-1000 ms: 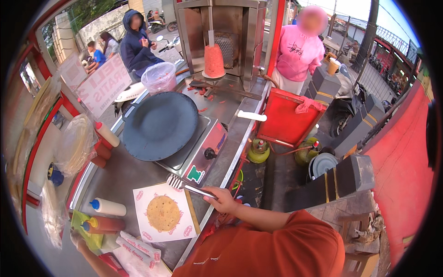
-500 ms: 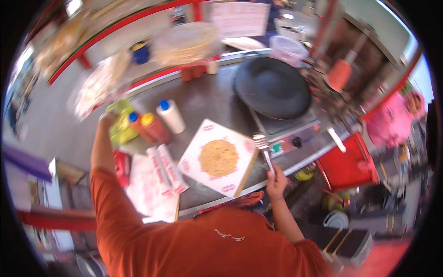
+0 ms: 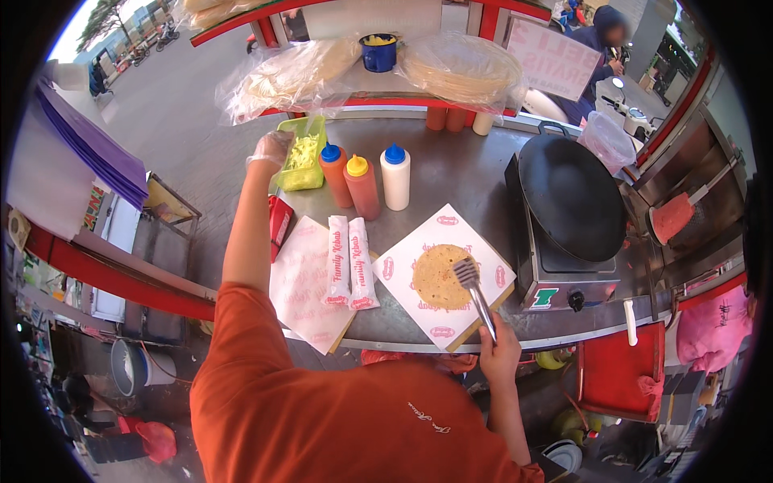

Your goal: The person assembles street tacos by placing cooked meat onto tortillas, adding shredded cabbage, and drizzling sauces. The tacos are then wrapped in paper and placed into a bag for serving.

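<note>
My left hand (image 3: pixel 272 148), in a clear plastic glove, is at the left side of a green tub (image 3: pixel 309 179) of shredded pale-green vegetable (image 3: pixel 304 151). Its fingertips are hard to make out there. My right hand (image 3: pixel 501 351) is closed round the handle of metal tongs (image 3: pixel 480 303). The tongs' slotted head lies over the right part of a round browned flatbread (image 3: pixel 435 278). Under the flatbread is white printed paper (image 3: pixel 404 310) on a board. Right of the tub stand an orange-red sauce bottle (image 3: pixel 336 179), a yellow-capped bottle (image 3: pixel 362 190) and a white bottle (image 3: pixel 395 181).
Two wrapped paper sleeves (image 3: pixel 339 262) lie on another printed sheet (image 3: pixel 302 282), left of the flatbread. A black pan (image 3: pixel 572 197) sits on a gas stove (image 3: pixel 568 286) at the right. Bagged flatbreads (image 3: pixel 459 68) and a blue pot (image 3: pixel 378 56) rest on the far shelf.
The view has swung, shifting the counter within the picture. The tongs' head has moved from beside the paper's right edge to over the flatbread. My left hand stays at the green tub.
</note>
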Demonstrator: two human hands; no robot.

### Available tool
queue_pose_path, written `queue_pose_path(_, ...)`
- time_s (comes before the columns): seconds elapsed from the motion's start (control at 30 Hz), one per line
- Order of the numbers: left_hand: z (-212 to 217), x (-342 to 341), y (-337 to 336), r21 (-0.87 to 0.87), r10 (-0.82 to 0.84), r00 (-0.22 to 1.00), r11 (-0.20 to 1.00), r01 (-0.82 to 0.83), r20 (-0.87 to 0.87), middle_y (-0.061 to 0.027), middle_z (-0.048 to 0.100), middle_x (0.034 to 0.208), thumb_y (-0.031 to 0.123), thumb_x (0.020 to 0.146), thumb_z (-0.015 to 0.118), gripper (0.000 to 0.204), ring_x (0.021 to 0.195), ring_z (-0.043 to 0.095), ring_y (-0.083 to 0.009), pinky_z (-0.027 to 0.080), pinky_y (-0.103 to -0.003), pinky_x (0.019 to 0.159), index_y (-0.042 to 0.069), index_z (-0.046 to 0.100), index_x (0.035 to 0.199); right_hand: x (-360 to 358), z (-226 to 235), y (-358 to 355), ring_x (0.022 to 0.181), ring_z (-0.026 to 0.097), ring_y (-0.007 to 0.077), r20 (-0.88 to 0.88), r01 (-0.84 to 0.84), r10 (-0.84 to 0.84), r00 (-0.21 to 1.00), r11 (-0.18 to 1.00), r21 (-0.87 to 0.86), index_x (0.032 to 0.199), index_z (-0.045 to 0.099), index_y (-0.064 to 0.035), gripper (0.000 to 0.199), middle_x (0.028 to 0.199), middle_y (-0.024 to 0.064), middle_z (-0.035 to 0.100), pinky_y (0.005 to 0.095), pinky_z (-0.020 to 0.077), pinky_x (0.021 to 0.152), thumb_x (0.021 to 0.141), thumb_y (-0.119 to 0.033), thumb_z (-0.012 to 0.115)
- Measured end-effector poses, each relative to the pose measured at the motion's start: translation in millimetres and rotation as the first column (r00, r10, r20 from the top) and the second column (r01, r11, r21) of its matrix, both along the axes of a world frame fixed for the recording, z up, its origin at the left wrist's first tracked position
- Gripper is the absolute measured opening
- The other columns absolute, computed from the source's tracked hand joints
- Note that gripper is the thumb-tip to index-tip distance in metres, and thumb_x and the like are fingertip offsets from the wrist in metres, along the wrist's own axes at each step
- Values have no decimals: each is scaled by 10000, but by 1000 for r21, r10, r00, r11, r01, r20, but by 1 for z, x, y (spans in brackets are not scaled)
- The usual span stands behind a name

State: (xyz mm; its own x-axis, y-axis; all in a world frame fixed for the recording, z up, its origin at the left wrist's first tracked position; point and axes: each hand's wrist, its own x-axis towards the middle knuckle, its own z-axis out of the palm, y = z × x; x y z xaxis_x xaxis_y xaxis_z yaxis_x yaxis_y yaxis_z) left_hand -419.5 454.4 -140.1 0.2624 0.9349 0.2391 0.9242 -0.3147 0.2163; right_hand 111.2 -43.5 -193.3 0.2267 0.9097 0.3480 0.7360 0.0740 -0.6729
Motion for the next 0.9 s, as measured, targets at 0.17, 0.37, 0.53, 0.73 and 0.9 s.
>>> queue_pose_path(0.17, 53, 120, -188, -271, 101, 767, 957, 98, 634, -157, 779, 1153, 344, 1115, 578, 391, 1035, 739, -304, 567, -368, 911, 41, 720, 1316, -7, 13, 12, 777, 630, 181, -916, -145, -168, 363, 961, -234, 1362, 600, -25, 330, 945, 76, 664, 330, 502, 672, 1109, -236, 585)
queue_pose_path(0.37, -16, 302, -288, -375, -145, 855, 853, 363, 498, -182, 745, 1093, 441, 1089, 608, 446, 1015, 710, -323, 558, -425, 942, 49, 710, 1276, 40, 14, 37, 720, 583, 116, -961, -370, -76, 265, 912, -175, 1287, 584, -53, 265, 922, 39, 641, 264, 482, 642, 1119, -257, 567)
queue_pose_path(0.53, -52, 338, -302, -307, -344, 869, 835, 456, 355, -204, 721, 1261, 434, 930, 799, 719, 1183, 686, -394, 525, -473, 1044, 54, 531, 1479, 47, -8, 64, 884, 733, 372, -242, -167, 122, 963, 970, -175, 1373, 587, -5, 459, 1048, 197, 720, 466, 581, 764, 1077, -352, 635)
queue_pose_path(0.73, -33, 304, -307, -326, -394, 918, 863, 387, 46, -210, 668, 1359, 377, 869, 858, 838, 1292, 622, -373, 491, -466, 1114, 59, 473, 1543, 54, 18, 58, 960, 717, 424, 53, -198, 222, 974, 937, -287, 1365, 623, -34, 461, 1162, 224, 713, 516, 573, 825, 1002, -300, 720)
queue_pose_path(0.9, -37, 293, -307, -312, -256, 961, 909, 276, 104, -205, 712, 1247, 351, 916, 823, 611, 1192, 666, -358, 528, -454, 1046, 16, 637, 1392, 64, 33, 44, 914, 721, 382, 96, -188, 221, 971, 944, -269, 1367, 603, -49, 475, 1123, 175, 694, 493, 585, 763, 981, -285, 746)
